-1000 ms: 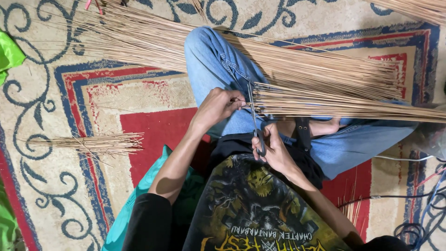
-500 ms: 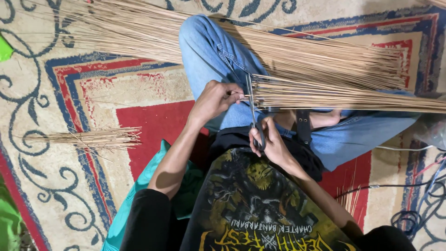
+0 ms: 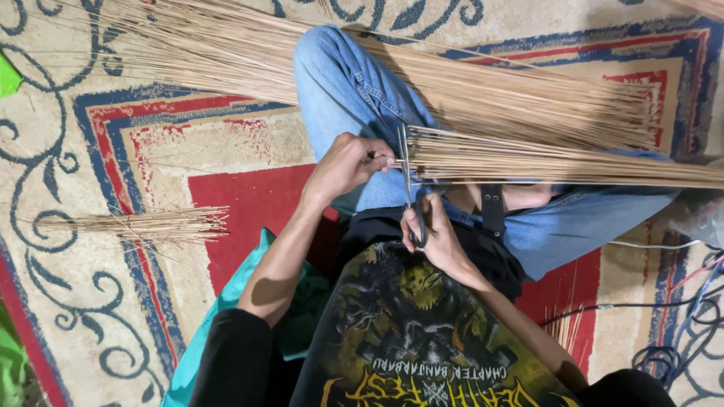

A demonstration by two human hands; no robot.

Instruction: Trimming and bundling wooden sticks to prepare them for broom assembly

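I sit cross-legged in blue jeans (image 3: 354,98) on a patterned carpet. A bundle of thin brown sticks (image 3: 558,162) lies across my lap, running off to the right. My left hand (image 3: 348,162) pinches the cut ends of the bundle. My right hand (image 3: 434,230) grips the handles of a pair of scissors (image 3: 407,177), whose blades point up against the bundle's ends. A much larger sheaf of the same sticks (image 3: 483,90) lies over my knee behind it.
A small pile of short stick trimmings (image 3: 151,224) lies on the carpet (image 3: 226,158) to the left. Teal cloth (image 3: 226,301) sits by my left elbow. Cables (image 3: 679,316) trail at the right. A green scrap (image 3: 9,75) shows at the left edge.
The view has shifted slightly. Both hands stay at the bundle's ends, the scissors still against the sticks.
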